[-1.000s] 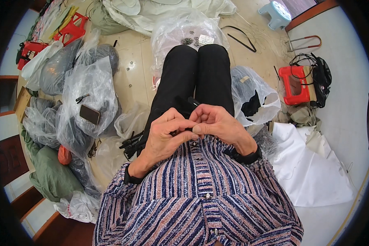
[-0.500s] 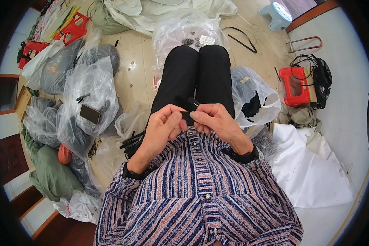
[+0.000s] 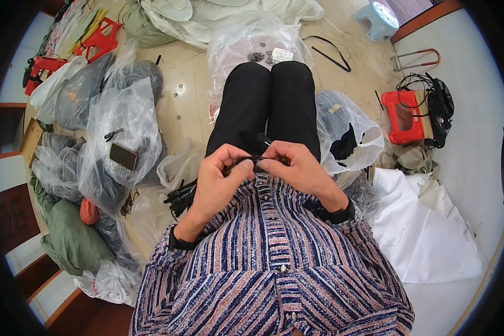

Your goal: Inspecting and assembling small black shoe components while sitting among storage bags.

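Over my lap, my left hand (image 3: 219, 178) and my right hand (image 3: 299, 171) meet, thumbs and fingers pinched on a small black strap (image 3: 256, 158). Only a narrow dark strip of it shows between the fingertips. A black end with a pale glint (image 3: 264, 138) sticks up beyond the right fingers; whether it belongs to the same strap I cannot tell against the black trousers (image 3: 269, 95). Beside my left forearm lies a bunch of black straps (image 3: 180, 197).
Left on the floor, a clear plastic bag (image 3: 115, 112) bears a phone (image 3: 123, 156). An opened plastic bag (image 3: 369, 140) with black pieces sits right. Before my knees lies plastic sheeting with small dark parts (image 3: 256, 57). Red stools (image 3: 406, 117) and a blue stool (image 3: 378, 21) stand around.
The black piece has turned from its flat face to a thin edge between my fingers. My left thumb has shifted slightly right and down; both hands keep their pinch.
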Demonstrator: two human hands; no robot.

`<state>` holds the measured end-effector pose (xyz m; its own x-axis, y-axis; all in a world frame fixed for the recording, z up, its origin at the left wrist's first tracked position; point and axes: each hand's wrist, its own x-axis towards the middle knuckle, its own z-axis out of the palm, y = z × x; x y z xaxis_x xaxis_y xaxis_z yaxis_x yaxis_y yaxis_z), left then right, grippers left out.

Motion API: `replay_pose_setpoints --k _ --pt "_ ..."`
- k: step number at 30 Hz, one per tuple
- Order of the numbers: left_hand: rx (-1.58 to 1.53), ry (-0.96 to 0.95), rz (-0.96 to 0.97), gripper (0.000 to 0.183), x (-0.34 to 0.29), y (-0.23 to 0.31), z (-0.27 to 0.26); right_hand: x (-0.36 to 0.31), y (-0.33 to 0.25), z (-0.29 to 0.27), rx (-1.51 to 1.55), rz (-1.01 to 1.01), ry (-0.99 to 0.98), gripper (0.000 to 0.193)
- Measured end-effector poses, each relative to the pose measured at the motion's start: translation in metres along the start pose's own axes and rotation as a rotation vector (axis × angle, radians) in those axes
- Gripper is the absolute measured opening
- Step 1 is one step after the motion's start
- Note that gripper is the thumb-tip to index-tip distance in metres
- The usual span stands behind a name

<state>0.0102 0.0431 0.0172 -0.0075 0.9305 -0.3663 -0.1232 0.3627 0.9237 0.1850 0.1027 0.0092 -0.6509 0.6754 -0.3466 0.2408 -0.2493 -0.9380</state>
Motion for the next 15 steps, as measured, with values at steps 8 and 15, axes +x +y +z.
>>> replay_pose_setpoints --k 8,15 --pt "-0.014 0.084 -0.005 0.016 0.0011 -0.0081 -0.004 0.0005 -0.0002 0.0087 0.069 0.053 0.057 0.022" --pt "0.376 0.16 0.323 0.016 -0.0073 -0.007 0.0011 0.0063 0.0039 0.01 -0.131 -0.031 0.12 0.02"
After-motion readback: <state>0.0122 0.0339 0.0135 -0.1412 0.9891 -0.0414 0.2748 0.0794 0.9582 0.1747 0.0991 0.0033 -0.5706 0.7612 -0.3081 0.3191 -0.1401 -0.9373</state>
